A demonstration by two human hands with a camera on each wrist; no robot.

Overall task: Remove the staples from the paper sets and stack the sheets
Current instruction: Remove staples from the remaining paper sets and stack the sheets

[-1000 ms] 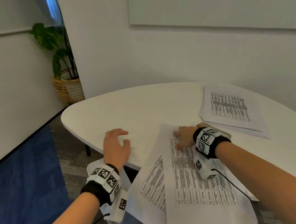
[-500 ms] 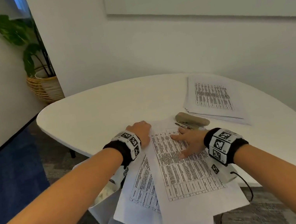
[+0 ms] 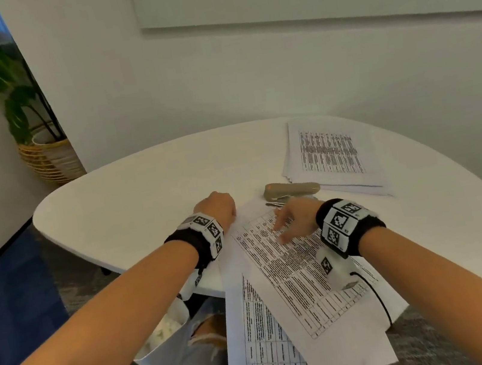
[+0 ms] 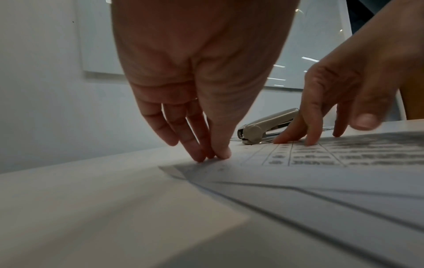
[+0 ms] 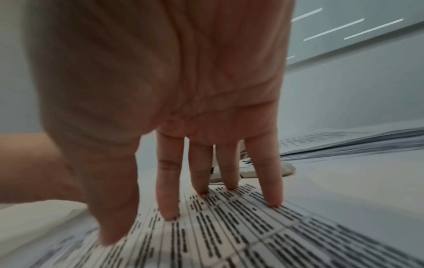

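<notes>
A set of printed sheets [image 3: 294, 268] lies fanned on the near edge of the white table [image 3: 140, 192], hanging over it. My left hand [image 3: 219, 206] is at the set's top left corner; in the left wrist view its thumb and fingertips [image 4: 211, 156] come together and pinch that corner. My right hand [image 3: 294, 221] rests on the top sheet [image 5: 229, 226] with its fingers [image 5: 274, 199] straight and spread, tips pressing down. A beige staple remover [image 3: 291, 189] lies just beyond the right hand's fingers. A stack of sheets [image 3: 329, 152] sits at the back right.
A white bin [image 3: 164, 346] with crumpled paper stands under the table's near left edge, beside my knee. A potted plant in a wicker basket [image 3: 46, 159] is in the far left corner. A wall with a whiteboard runs close behind the table.
My left hand went from lying flat on the bare table to the paper set's top left corner. The right hand slid a little down the top sheet, which now lies more skewed.
</notes>
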